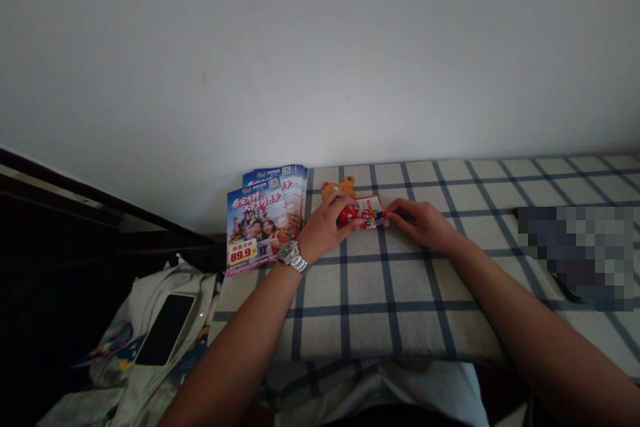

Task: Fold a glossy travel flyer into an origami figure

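My left hand (327, 223), a metal watch (292, 255) on its wrist, is closed around a small red and white printed packet (371, 207) on the checked cloth of the table. From the other side, the thumb and fingers of my right hand (423, 223) pinch together at the packet's right end. Whether anything else sits in that pinch is too small to tell. Just behind my left hand lies an orange bear-shaped piece (340, 187), partly covered by the fingers and packet.
A stack of printed flyers (255, 227) rests at the table's left end. Lower left, a phone (166, 329) lies on rumpled white fabric (150, 288). A pixelated dark item (575, 253) is on the right of the checked tablecloth (365, 307). Behind rises a white wall (350, 60).
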{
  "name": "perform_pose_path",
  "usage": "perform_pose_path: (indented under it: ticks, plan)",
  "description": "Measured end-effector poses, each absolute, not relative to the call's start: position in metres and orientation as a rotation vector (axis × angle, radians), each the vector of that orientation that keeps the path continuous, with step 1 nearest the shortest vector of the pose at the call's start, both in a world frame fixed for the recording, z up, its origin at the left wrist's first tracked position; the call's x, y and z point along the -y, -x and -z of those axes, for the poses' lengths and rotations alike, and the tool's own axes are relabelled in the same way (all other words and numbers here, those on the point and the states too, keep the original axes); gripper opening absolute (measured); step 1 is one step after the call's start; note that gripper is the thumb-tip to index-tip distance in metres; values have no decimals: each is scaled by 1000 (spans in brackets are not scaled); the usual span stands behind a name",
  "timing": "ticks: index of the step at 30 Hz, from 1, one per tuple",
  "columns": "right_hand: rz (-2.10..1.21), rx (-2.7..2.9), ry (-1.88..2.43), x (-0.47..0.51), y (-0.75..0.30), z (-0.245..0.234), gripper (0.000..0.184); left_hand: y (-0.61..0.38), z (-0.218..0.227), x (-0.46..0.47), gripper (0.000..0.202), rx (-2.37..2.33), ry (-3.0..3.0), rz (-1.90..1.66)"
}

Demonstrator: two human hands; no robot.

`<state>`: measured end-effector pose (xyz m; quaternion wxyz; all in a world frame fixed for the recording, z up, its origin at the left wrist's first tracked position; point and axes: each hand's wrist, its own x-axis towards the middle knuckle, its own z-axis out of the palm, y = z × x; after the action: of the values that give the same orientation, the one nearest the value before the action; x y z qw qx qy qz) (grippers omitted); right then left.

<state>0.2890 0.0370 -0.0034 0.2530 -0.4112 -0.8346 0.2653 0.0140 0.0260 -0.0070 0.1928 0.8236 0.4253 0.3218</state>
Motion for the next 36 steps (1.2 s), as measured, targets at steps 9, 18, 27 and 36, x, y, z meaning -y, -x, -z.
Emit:
perform_pose_path:
  ticks: [9, 18, 27, 36]
  plan:
    - [-629, 2251, 1062, -40, -286, 9, 20, -15, 8, -27, 34, -1232, -2309, -891]
    - [-570, 2223, 1151, -42, -283, 14, 17, -18, 11, -27, 33, -1260, -2369, -871]
    - [-609, 2214, 1144, -43, -282, 14, 17, -15, 14, -30, 39, -1390, -2493, -791]
    - [-606, 2205, 1213, -41, -278, 9, 18, -15, 12, -29, 34, -1351, -2464, -793]
